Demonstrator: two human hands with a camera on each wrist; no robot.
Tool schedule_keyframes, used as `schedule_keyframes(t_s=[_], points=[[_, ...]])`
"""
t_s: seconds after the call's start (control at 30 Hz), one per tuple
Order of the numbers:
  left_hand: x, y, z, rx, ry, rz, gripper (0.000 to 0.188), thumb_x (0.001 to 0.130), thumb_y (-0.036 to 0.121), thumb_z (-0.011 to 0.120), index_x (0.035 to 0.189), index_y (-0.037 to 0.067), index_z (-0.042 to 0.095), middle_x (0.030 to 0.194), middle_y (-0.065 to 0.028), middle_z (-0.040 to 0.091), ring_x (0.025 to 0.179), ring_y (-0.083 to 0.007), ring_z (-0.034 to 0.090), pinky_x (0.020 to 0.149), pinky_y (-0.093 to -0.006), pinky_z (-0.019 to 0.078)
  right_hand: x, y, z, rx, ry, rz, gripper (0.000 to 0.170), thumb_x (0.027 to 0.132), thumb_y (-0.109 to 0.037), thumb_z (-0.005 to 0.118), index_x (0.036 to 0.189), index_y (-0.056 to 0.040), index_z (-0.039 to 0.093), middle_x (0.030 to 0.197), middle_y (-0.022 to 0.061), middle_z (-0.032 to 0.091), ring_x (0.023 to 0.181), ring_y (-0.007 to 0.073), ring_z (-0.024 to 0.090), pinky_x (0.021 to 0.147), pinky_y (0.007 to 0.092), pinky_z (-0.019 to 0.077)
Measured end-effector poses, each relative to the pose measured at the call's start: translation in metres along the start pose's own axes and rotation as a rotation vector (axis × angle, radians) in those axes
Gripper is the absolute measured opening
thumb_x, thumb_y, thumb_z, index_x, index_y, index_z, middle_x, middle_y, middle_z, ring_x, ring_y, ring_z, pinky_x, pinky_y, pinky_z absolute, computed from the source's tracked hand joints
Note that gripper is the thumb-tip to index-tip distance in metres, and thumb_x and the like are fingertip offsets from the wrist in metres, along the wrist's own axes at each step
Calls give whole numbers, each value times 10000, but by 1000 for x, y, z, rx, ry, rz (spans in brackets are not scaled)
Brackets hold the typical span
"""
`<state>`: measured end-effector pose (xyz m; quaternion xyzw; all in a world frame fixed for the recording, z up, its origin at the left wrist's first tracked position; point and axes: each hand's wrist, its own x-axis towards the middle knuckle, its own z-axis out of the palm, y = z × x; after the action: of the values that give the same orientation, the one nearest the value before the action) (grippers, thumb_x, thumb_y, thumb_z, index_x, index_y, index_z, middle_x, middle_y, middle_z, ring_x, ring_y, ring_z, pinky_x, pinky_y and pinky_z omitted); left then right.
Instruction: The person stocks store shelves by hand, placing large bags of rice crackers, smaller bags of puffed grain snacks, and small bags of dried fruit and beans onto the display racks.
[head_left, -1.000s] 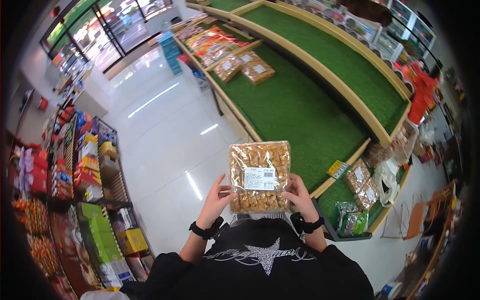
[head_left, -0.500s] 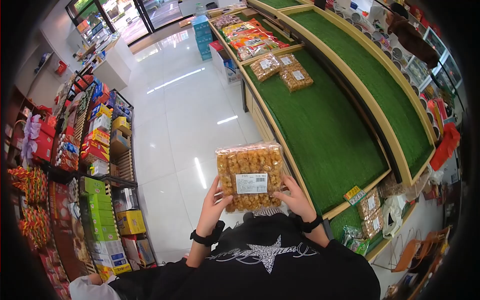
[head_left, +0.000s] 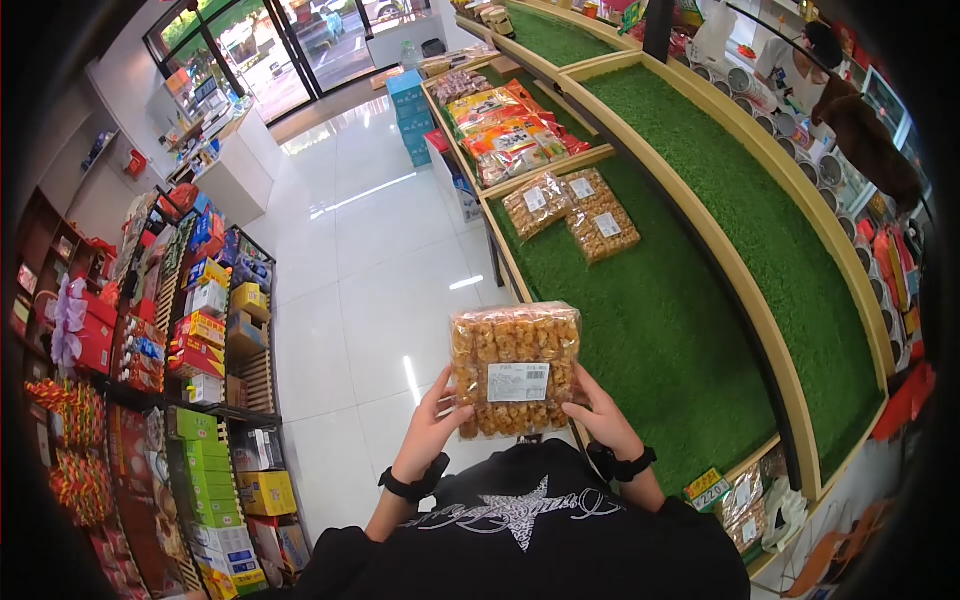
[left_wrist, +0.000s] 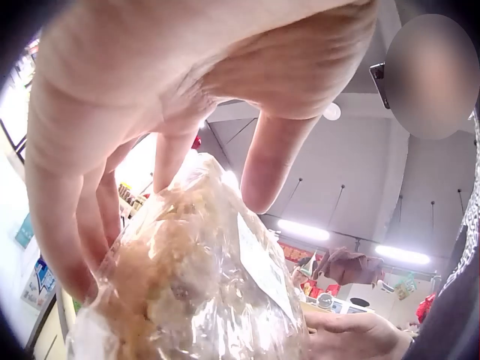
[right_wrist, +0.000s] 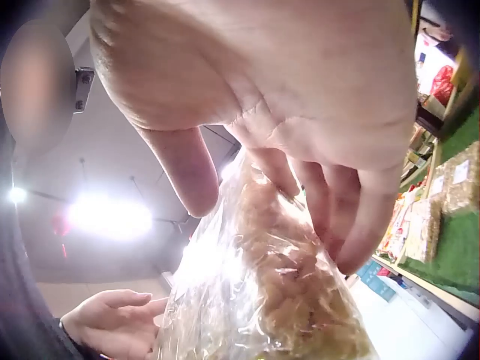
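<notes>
Showing through clear wrap (right_wrist: 202,307), rows of brown snack pieces (head_left: 512,345) are packed inside a labelled bag (head_left: 500,352), which is held before the black shirt (head_left: 600,560), near the green surface (head_left: 650,330). Its side edges are pinched between thumbs (left_wrist: 274,157) and fingers (left_wrist: 56,210) by the left hand (head_left: 426,428) and the right hand (head_left: 606,412), both thumbs being laid on the label side. Three similar bags (head_left: 605,235) are grouped toward the surface's far end.

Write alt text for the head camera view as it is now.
A person's left hand and right hand hold up a clear-wrapped snack pack with a white label. Beyond it, three similar packs lie on a green-lined display shelf; boxed goods stand at left.
</notes>
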<state>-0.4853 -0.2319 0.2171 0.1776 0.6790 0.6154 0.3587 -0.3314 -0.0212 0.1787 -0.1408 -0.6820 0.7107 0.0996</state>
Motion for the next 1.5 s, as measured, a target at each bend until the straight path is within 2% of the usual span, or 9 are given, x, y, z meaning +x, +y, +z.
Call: schedule_keyframes(t_s=[0.27, 0.53, 0.7, 1.1, 1.27, 1.33, 1.4, 1.47, 1.5], points=[[66, 20, 30, -31, -25, -42, 669, 761, 67, 577, 1329, 74, 224, 1174, -134, 414, 1071, -220, 423, 885, -314, 362, 27, 2, -49, -213, 25, 39, 658, 795, -149, 554, 1333, -43, 191, 1264, 124, 305, 1136, 219, 361, 899, 322, 337], [159, 28, 52, 3, -274, -2, 668, 748, 27, 560, 1319, 19, 212, 1219, -131, 395, 1104, -181, 415, 933, -286, 312, 31, 17, -75, 63, 194, 53, 621, 807, -134, 544, 1320, -22, 214, 1284, 124, 297, 1105, 222, 385, 900, 318, 345], [241, 47, 71, 43, -570, 15, 659, 749, 44, 572, 1310, 8, 229, 1195, -121, 433, 1099, -162, 414, 929, -272, 307, 45, 19, -80, 120, 401, 89, 617, 815, -126, 532, 1319, -5, 197, 1334, 137, 258, 1154, 232, 353, 910, 322, 338], [434, 76, 69, 186, -886, 44, 636, 766, 60, 552, 1307, -3, 223, 1252, -116, 393, 1131, -154, 385, 927, -251, 305, 190, 20, -87, 451, 736, 114, 678, 807, -107, 525, 1329, 14, 110, 1370, 154, 174, 1215, 271, 287, 957, 347, 282], [502, 51, 73, 282, -946, -35, 643, 750, 38, 533, 1304, -26, 213, 1281, -123, 362, 1139, -166, 384, 917, -255, 316, 241, 50, -93, 545, 760, 209, 745, 796, -205, 547, 1328, 23, 78, 1389, 152, 119, 1234, 241, 260, 964, 309, 274], [523, 41, 80, 165, -978, -270, 680, 747, -4, 530, 1307, -64, 148, 1347, -121, 251, 1217, -167, 279, 972, -256, 236, 256, 71, -98, 564, 797, 288, 779, 793, -235, 552, 1330, 19, 48, 1396, 149, 90, 1240, 240, 244, 951, 321, 286], [556, -14, 80, 169, -1007, -267, 692, 735, 11, 540, 1311, -49, 160, 1344, -127, 257, 1222, -170, 273, 972, -259, 233, 269, 90, -104, 630, 809, 474, 753, 820, -198, 532, 1340, -16, 18, 1395, 140, 80, 1231, 206, 255, 930, 331, 312], [574, -37, 84, 373, -982, -235, 695, 727, 31, 541, 1316, -29, 177, 1334, -124, 276, 1200, -180, 311, 952, -260, 266, 278, 113, -108, 668, 821, 486, 786, 812, -201, 543, 1339, -24, -12, 1389, 153, 96, 1240, 238, 243, 951, 359, 291], [586, -50, 88, 395, -1013, -343, 695, 717, 42, 541, 1316, -14, 195, 1300, -118, 333, 1168, -190, 355, 935, -266, 289, 281, 121, -111, 717, 807, 527, 800, 809, -207, 546, 1338, -27, -26, 1385, 162, 103, 1242, 255, 237, 960, 373, 279]])
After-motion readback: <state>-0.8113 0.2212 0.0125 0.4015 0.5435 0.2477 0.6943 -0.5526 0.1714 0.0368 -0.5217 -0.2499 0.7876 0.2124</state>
